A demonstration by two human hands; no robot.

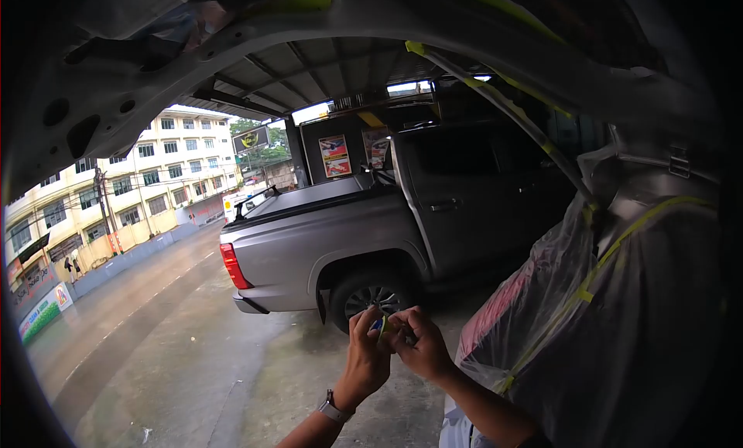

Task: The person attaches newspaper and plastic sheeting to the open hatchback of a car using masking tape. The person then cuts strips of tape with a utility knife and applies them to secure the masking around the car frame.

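Observation:
In the lower middle of the head view, my left hand (367,357) and my right hand (422,346) are raised close together. A small roll of yellow-green masking tape (381,325), with some blue on it, shows between them. The left fingers are wrapped round the roll, and a watch (333,408) sits on that wrist. My right thumb and fingers pinch at the roll's right side; the exact spot they grip is hidden. To the right, clear plastic sheeting (534,293) hangs on the vehicle body, edged with yellow-green tape (584,293).
Overhead arches a raised vehicle panel (348,18) with tape strips on it. A taped strut (518,111) slants down to the right. Beyond my hands stands a grey pickup truck (348,224) on wet concrete (271,371). A road and a pale building (170,158) lie to the left.

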